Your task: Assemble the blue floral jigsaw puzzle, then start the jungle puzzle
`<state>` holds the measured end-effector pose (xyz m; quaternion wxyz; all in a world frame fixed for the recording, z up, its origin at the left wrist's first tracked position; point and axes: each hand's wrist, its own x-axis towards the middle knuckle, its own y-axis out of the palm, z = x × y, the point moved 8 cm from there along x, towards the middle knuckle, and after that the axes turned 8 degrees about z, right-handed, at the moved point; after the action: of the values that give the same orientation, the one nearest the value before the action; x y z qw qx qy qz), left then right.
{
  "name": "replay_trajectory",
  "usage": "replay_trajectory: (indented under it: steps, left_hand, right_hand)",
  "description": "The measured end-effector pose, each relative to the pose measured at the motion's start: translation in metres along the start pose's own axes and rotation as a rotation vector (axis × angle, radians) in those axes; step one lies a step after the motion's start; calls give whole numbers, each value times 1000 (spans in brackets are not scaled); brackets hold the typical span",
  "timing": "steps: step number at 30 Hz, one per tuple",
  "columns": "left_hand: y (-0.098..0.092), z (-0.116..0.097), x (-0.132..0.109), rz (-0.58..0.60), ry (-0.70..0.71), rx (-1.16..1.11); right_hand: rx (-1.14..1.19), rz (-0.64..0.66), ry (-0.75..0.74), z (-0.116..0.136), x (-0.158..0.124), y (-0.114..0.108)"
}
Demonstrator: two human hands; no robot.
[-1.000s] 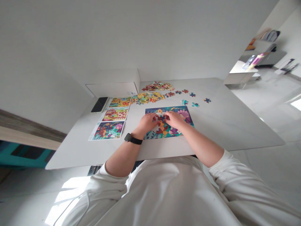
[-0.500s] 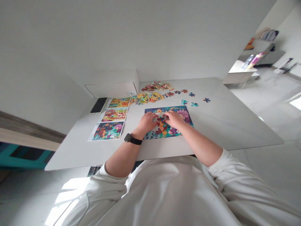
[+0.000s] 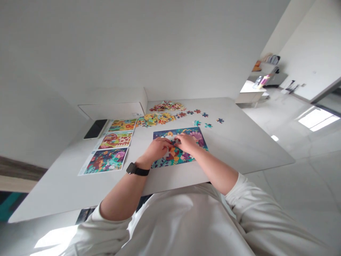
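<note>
A partly assembled jigsaw puzzle (image 3: 199, 138) with a dark blue border and colourful plants lies in front of me, a pale gap showing in its middle. Over the gap's left side is my left hand (image 3: 158, 148), fingers bent and closed at a small dark puzzle piece (image 3: 173, 142). My right hand (image 3: 187, 143) meets the same piece from the right, thumb and fingers pinched close to the left fingertips. The fingers partly hide the piece, so whether it sits flat in the gap I cannot tell. A black watch (image 3: 137, 169) is on my left wrist.
Left of the puzzle lies a sheet with three reference pictures (image 3: 106, 160), beside a phone (image 3: 96, 128). A white box (image 3: 114, 111) stands behind. Yellowish pieces (image 3: 157, 120) and reddish pieces (image 3: 167, 106) form piles; several loose pieces (image 3: 208, 125) lie to the right.
The view has shifted, so the table appears lower and farther left. Both hands stay over the puzzle's gap, and their fingertips are slightly closer together around the piece.
</note>
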<state>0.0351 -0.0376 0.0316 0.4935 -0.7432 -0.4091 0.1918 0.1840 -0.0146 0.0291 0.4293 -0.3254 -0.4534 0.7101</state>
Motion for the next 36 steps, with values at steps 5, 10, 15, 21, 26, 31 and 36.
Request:
replay_trajectory:
  steps: [5,10,15,21,26,31,36]
  left_hand:
    - [0,3,-1,-19,15,14]
    - [-2,-1,-2,-32,14,10]
    - [-25,4,-9,-214,-127,-101]
    - [-30,23,-18,-327,-359,-585]
    - [-30,22,-19,-420,-379,-886]
    - [-27,22,-19,-453,-375,-1083]
    - [-24,22,-21,-455,-366,-1221]
  right_hand:
    - [7,33,-20,-1,1,0]
    - [97,8,-51,-4,2,-4]
    - [230,-105,-26,-29,14,-47]
    - [178,-233,150,-91,51,-117]
    - [130,-217,250,-125,99,-123]
    - [39,-134,192,-125,145,-95]
    - [-100,-38,199,-122,177,-74]
